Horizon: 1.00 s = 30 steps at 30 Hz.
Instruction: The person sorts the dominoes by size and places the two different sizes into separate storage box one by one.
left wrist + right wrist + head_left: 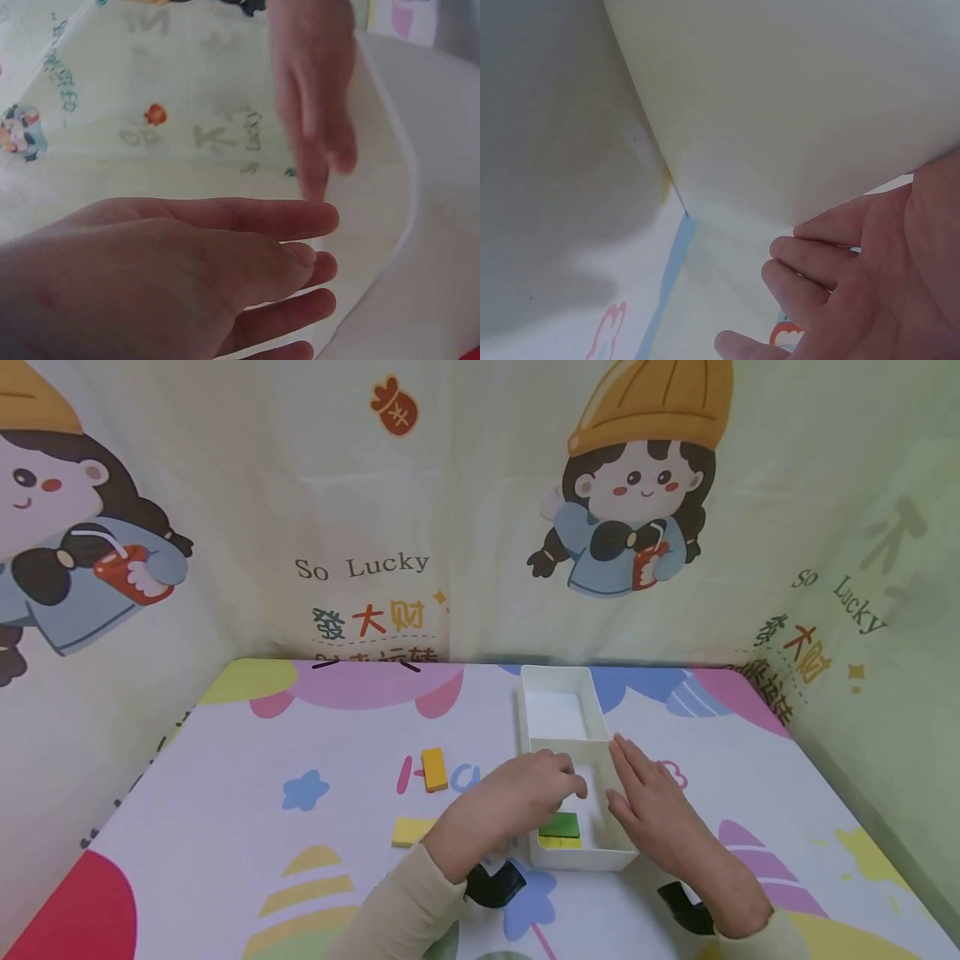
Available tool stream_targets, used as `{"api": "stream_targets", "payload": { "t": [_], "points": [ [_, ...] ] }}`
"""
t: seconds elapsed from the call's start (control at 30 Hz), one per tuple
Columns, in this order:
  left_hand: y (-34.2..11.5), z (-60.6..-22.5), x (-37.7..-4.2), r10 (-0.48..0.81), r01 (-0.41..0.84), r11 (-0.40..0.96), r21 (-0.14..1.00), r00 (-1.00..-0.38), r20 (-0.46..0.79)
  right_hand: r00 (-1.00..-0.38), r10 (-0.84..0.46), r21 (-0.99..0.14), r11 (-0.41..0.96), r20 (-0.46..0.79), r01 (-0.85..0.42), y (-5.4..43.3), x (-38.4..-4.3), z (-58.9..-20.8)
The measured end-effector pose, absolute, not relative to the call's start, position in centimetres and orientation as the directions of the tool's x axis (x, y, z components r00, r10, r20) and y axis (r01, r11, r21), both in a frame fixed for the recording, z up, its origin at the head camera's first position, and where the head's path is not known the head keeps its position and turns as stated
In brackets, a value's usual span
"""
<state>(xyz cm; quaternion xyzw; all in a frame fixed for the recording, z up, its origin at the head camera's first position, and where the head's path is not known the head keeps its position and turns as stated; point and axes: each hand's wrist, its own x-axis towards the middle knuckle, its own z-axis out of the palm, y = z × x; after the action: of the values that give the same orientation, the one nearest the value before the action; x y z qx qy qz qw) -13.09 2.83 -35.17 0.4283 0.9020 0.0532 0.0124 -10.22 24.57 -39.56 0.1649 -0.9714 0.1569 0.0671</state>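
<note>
On the patterned bench (225, 810), right of the middle, a white box (585, 859) with two compartments, one far, one near. Above the left part of the near compartment, the left hand (521, 795), fingers loosely extended and grasping nothing. Along the right wall of the box, the right hand (656, 810), fingers straight, likewise released; impossible to tell whether touching the wall or just beside it. Inside the near compartment, at its near left corner, a green block (559, 825) and, close against its near side, a bright yellow block (560, 842). Left of the box, an orange block (434, 768); nearer, a pale yellow block (411, 832), partly hidden by the left forearm. At the far side, a printed cloth (480, 527).
</note>
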Motion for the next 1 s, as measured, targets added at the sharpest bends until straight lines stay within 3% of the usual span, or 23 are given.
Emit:
{"api": "stream_targets", "payload": {
  "t": [0.17, 0.37, 0.57, 0.77, 1.0],
  "points": [
    [1.1, -34.3, -13.8, 0.741, 0.742, 0.652, 0.156, -0.667, 0.078, -0.946, -0.280, -0.283, 0.906, 0.160, -0.316, 24.5, -10.1, -39.4],
    [-1.9, -34.0, -14.6, 0.647, 0.644, 0.706, 0.293, -0.756, 0.101, -0.943, -0.289, -0.298, 0.897, 0.163, -0.326, 24.3, -9.9, -40.0],
    [-4.8, -34.6, -15.1, 0.567, 0.585, 0.747, 0.315, -0.809, 0.157, -0.944, -0.288, -0.274, 0.905, 0.163, -0.324, 24.3, -9.9, -40.1],
    [-7.1, -34.9, -15.8, 0.426, 0.419, 0.827, 0.376, -0.902, 0.070, -0.948, -0.278, -0.272, 0.911, 0.152, -0.311, 24.2, -10.0, -40.1],
    [-8.9, -35.0, -16.5, 0.313, 0.246, 0.885, 0.397, -0.943, -0.114, -0.951, -0.270, -0.273, 0.913, 0.149, -0.302, 24.4, -10.0, -39.7]
  ]
}}
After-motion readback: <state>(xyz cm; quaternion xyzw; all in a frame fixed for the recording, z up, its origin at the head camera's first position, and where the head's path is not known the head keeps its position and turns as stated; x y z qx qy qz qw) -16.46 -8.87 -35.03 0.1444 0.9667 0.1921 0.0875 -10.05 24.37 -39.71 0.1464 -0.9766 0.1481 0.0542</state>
